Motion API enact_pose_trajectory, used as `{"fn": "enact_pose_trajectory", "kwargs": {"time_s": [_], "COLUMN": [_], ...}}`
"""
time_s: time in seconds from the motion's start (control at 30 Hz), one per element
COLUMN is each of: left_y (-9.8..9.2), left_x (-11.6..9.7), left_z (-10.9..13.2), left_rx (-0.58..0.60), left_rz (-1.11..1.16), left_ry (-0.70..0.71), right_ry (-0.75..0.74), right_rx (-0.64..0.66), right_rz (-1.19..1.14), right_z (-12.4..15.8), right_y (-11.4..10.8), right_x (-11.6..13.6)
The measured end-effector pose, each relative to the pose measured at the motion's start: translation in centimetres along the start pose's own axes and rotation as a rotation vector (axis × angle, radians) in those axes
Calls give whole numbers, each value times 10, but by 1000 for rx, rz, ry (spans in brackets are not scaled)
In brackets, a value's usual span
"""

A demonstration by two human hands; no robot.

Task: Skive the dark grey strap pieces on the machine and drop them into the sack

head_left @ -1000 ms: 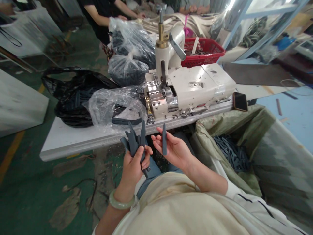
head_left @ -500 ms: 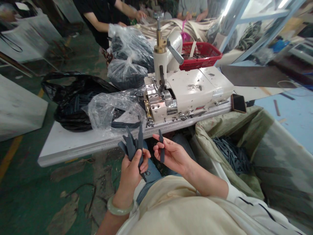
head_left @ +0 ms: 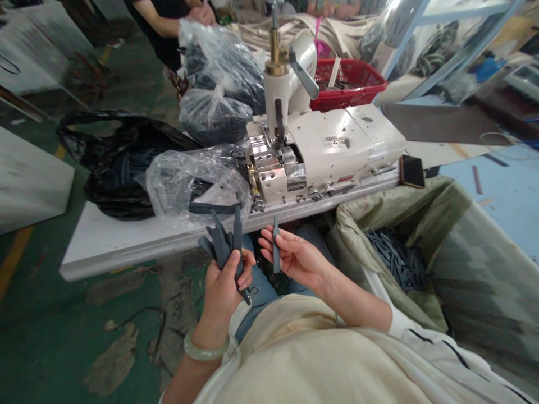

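Note:
My left hand (head_left: 227, 278) is closed round a fanned bunch of dark blue-grey strips (head_left: 219, 247), which stick up above the thumb; one end pokes out below the fingers. A single strip of the same colour (head_left: 276, 249) stands upright in my right hand (head_left: 295, 255), pinched between thumb and fingers. Both hands are over my lap, just in front of the table edge. Beyond them sits a cream machine (head_left: 332, 148) with a bright metal head on its left end. Left of the machine, more strips (head_left: 213, 208) lie by a crumpled clear plastic bag (head_left: 168, 188).
A black plastic bag (head_left: 99, 193) of strips lies on the table's left. Stuffed clear bags (head_left: 217, 115) and a red basket (head_left: 353, 99) stand behind. To my right, a cloth-lined bin (head_left: 351, 216) holds many strips; a phone (head_left: 411, 171) lies near it. Co-workers' hands (head_left: 202, 14) show beyond.
The strip in my right hand has turned to a narrower side, and the fingers have shifted on it. My left hand keeps its bunch. The view has tilted slightly, and a co-worker's hands have drawn together.

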State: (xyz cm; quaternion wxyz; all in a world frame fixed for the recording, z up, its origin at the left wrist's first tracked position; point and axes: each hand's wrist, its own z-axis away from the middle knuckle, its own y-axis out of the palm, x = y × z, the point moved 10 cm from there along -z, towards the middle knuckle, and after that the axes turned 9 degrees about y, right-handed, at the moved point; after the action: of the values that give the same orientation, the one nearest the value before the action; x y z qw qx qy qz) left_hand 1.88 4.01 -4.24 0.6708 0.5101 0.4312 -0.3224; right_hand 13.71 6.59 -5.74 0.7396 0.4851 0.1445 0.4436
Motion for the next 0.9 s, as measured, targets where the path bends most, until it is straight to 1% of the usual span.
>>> {"fn": "enact_pose_trajectory", "kwargs": {"time_s": [0.17,0.23,0.27,0.33,0.43,0.47,0.53,0.6,0.7,0.8,0.9], "left_y": [-1,-4,-5,-10,-15,-16,-18,-20,-23,-27,-31], "left_x": [1,2,3,5,6,6,5,4,2,2,2], "left_z": [-1,-2,-2,-3,-6,-7,-9,-11,-14,-15,-16], "left_rx": [-8,-12,-15,-21,-27,-29,-37,-44,-55,-65,-69], "left_rz": [-3,-3,-2,3,1,0,-3,-9,-20,-21,-20], "left_ry": [-7,-16,-22,-33,-31,-29,-26,-25,-22,-24,-22], "right_ry": [-14,-27,-65,-225,-513,-569,-636,-663,-634,-603,-614], "right_rx": [-19,-44,-72,-163,-313,-347,-389,-416,-438,-436,-443], "right_rz": [31,131,218,424,650,687,718,713,678,614,575], "right_z": [-1,-4,-6,-10,-14,-17,-25,-33,-46,-55,-58], "right_y": [-4,-7,-9,-13,-9,-6,1,7,12,12,12], "right_x": [0,3,10,40,102,120,151,172,185,186,186]}}
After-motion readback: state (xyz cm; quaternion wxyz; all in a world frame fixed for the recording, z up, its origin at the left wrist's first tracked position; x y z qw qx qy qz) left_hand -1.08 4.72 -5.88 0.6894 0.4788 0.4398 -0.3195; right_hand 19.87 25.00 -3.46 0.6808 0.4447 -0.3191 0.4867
